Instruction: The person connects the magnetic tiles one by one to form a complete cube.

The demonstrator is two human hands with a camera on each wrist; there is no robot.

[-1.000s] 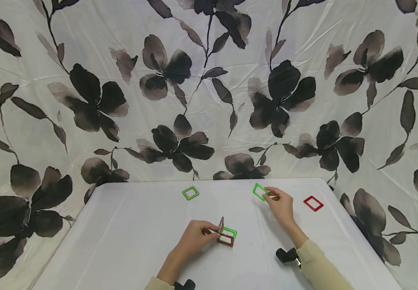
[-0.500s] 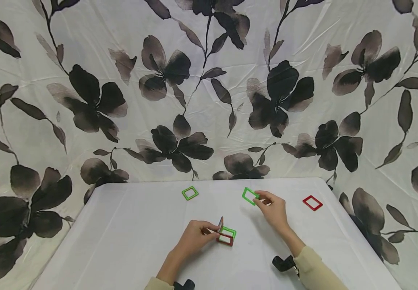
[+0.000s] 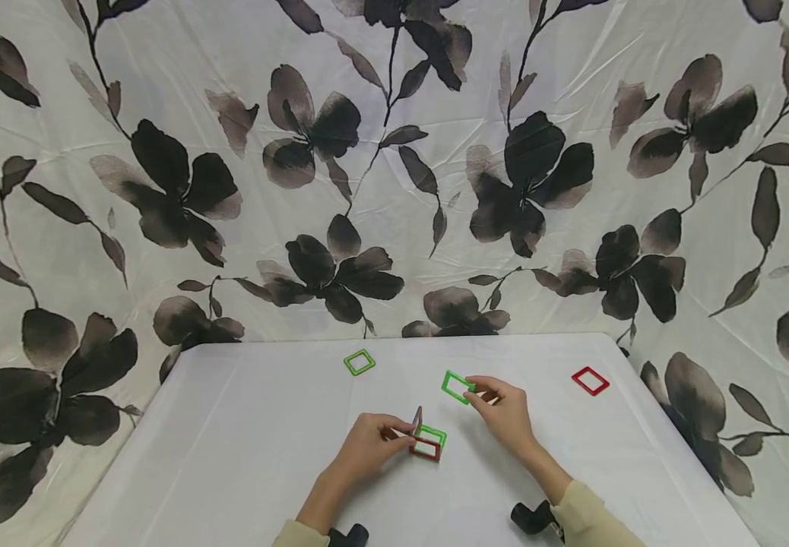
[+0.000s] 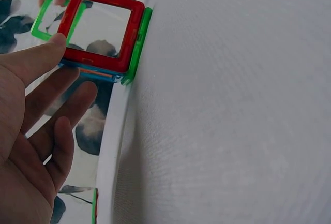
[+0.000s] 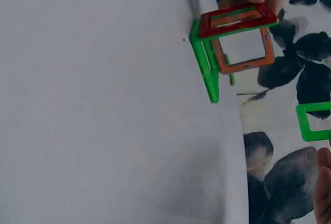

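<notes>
My left hand (image 3: 370, 447) pinches the corner where an upright red frame (image 4: 95, 60) meets an orange frame (image 5: 245, 68); my thumb is on the red and my index finger is against the other one, with the remaining fingers loosely bent and apart. Both stand up from a flat green frame (image 3: 444, 441) on the white surface (image 3: 258, 433), the red along its near edge and the orange along its left. In the left wrist view I see a blue strip beneath the red's lower edge.

My right hand (image 3: 504, 414) pinches a loose green frame (image 3: 454, 396) by one corner between thumb and fingers. I have it tilted in the air, beyond that little corner and slightly to its right, near but not touching.

Farther off on the surface, a far green frame (image 3: 364, 370) lies flat near the back edge to my left, and a lone red frame (image 3: 584, 386) lies well to my right. Behind everything hangs a floral cloth (image 3: 203, 76), and cream sleeves (image 3: 596, 516) cover my forearms
</notes>
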